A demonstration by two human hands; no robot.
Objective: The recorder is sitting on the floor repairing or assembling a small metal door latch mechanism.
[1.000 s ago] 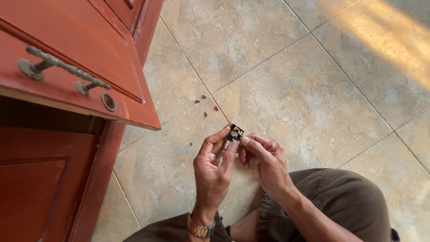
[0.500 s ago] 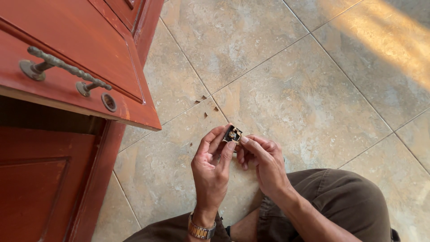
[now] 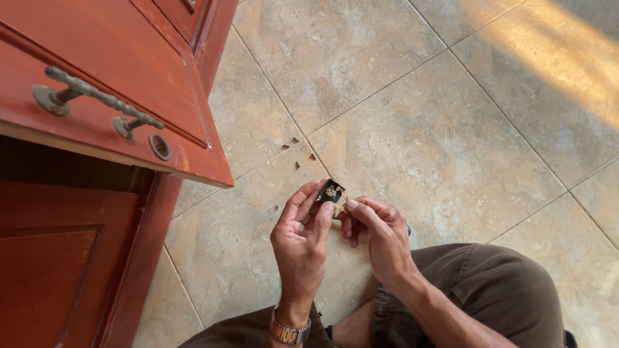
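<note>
A small black and brass lock part (image 3: 333, 191) is pinched between the fingertips of both my hands, just above the tiled floor. My left hand (image 3: 302, 245) grips it from the left with thumb and forefinger; a metal watch sits on that wrist. My right hand (image 3: 380, 235) holds it from the right, fingers curled in. A red wooden drawer front (image 3: 122, 84) with a twisted metal handle (image 3: 97, 98) and a round keyhole (image 3: 159, 147) hangs open to the upper left, well apart from my hands.
Small wood chips (image 3: 298, 154) lie on the beige floor tiles (image 3: 419, 129) just beyond my hands. The red cabinet body (image 3: 58, 258) fills the left side. My knees in brown trousers (image 3: 503, 290) are at the bottom right. Sunlight falls at the top right.
Both hands hold the small part throughout; they shift slightly and the fingers turn the part a little. Nothing else moves.
</note>
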